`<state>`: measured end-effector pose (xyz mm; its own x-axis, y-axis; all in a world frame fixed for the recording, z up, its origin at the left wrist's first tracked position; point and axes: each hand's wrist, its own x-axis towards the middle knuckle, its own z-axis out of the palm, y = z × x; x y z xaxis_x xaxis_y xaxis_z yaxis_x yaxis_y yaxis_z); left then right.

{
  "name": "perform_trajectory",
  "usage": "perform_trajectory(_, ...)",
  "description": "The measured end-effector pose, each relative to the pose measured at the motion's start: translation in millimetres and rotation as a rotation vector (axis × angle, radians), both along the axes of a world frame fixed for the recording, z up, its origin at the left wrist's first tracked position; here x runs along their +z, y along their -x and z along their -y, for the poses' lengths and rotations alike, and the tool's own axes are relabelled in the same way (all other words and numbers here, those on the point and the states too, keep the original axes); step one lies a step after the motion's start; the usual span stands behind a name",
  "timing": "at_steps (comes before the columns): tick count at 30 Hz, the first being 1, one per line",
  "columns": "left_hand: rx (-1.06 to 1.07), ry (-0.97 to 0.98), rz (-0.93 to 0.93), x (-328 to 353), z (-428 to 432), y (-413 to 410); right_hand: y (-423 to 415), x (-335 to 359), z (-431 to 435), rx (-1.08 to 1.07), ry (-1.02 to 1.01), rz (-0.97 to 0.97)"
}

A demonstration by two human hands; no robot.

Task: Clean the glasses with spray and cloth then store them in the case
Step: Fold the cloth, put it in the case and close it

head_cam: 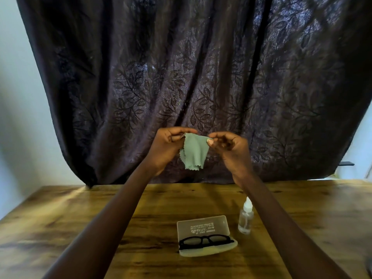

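**Head view: green cloth held up, glasses lying in the open case**

Head view, looking over a wooden table (pixel 84 228) toward a dark leaf-patterned curtain (pixel 201 67). Raised above the table's far edge: a small pale green cloth (pixel 193 151), soft and rumpled, with a zigzag-cut lower edge, hanging slack between two hands. Left hand (pixel 167 147) curled nearly closed, pinching the cloth's upper left corner between thumb and fingers. Right hand (pixel 229 147) likewise curled, thumb and forefinger nipping the upper right corner, other fingers loosely bent.

Down on the table, between the forearms: a clear, frosted plastic case (pixel 203 226), lid swung back and flat, printed text on it too small to read. Inside the case's lower half: black-framed glasses (pixel 203 241), arms folded, lenses facing up. Just right of the case, upright: a small clear spray bottle (pixel 246 216) with a white cap, close against the right forearm.
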<state>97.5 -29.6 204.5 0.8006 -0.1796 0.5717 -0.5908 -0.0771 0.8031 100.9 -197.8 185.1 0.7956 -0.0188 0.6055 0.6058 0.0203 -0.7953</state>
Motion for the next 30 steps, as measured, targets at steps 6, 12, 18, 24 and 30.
perform_trajectory(6, -0.113, 0.113, -0.144, -2, -2, -1, 2, 15, 3, -0.029, 0.235, 0.078)
perform_trajectory(12, -0.086, 0.151, -0.077, 1, 1, 4, 5, 27, 9, 0.161, 0.164, -0.001)
perform_trajectory(18, -0.059, 0.214, -0.131, -1, 5, 4, 12, 22, 6, 0.157, 0.127, 0.041)
perform_trajectory(24, -0.173, 0.396, -0.480, -1, 11, 11, 8, 12, 2, 0.188, -0.009, -0.273)
perform_trajectory(30, -0.191, 0.386, -0.621, -3, 9, 13, 4, 5, 9, 0.509, -0.299, -0.563)
